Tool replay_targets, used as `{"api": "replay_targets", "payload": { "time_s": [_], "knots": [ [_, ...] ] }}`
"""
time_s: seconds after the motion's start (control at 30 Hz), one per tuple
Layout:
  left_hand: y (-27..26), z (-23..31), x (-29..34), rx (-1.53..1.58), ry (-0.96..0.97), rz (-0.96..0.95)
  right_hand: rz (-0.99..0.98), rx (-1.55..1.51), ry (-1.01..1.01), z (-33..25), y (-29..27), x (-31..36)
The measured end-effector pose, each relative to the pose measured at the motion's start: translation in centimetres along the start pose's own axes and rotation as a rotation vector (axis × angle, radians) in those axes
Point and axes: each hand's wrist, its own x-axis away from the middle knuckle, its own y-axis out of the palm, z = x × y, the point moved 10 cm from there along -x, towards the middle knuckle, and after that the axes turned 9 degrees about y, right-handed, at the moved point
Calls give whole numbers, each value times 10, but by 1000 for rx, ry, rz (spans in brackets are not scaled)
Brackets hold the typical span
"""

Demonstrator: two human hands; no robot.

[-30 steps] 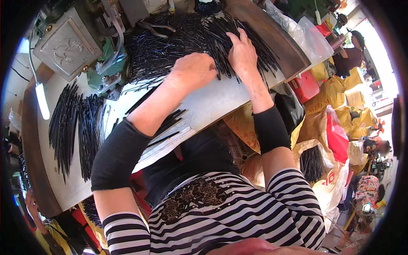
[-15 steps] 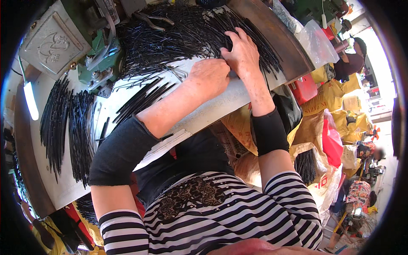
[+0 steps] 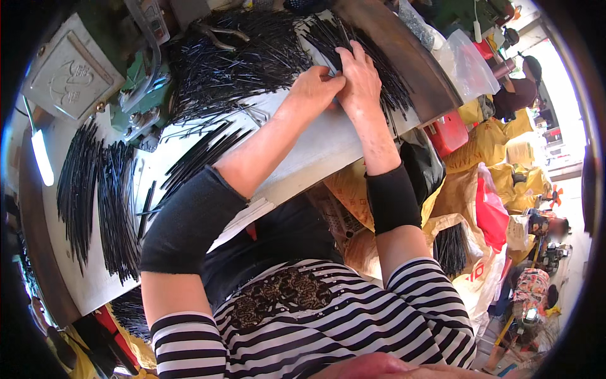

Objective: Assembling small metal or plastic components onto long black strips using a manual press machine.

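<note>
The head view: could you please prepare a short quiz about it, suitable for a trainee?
1. True or false: the pliers lie on the heap of thin black rods, left of both hands.
2. Choose: the arm covers are (a) red, (b) black, (c) yellow.
3. Are the left hand and right hand wide apart or close together?

Key: 1. True. 2. (b). 3. Close together.

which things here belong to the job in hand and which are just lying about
Apparently in use:
thin black rods, heaped near the left hand and right hand
flat white tabletop beneath

Seemingly lying about:
grey metal pliers with curved handles, on the heap
crumpled clear plastic bag
boxy red plastic container
</note>
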Motion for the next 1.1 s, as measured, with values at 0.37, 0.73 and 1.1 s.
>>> {"api": "replay_targets", "payload": {
  "time_s": [0.37,0.73,1.1],
  "knots": [
    [5,-16,-39,201,-160,28,86,-126,-99,-2,-34,12],
    [4,-24,-41,199,-164,75,397,-629,273,97,-71,72],
    [-4,-27,-47,237,-187,149,159,-513,208,88,-64,5]
  ]
}}
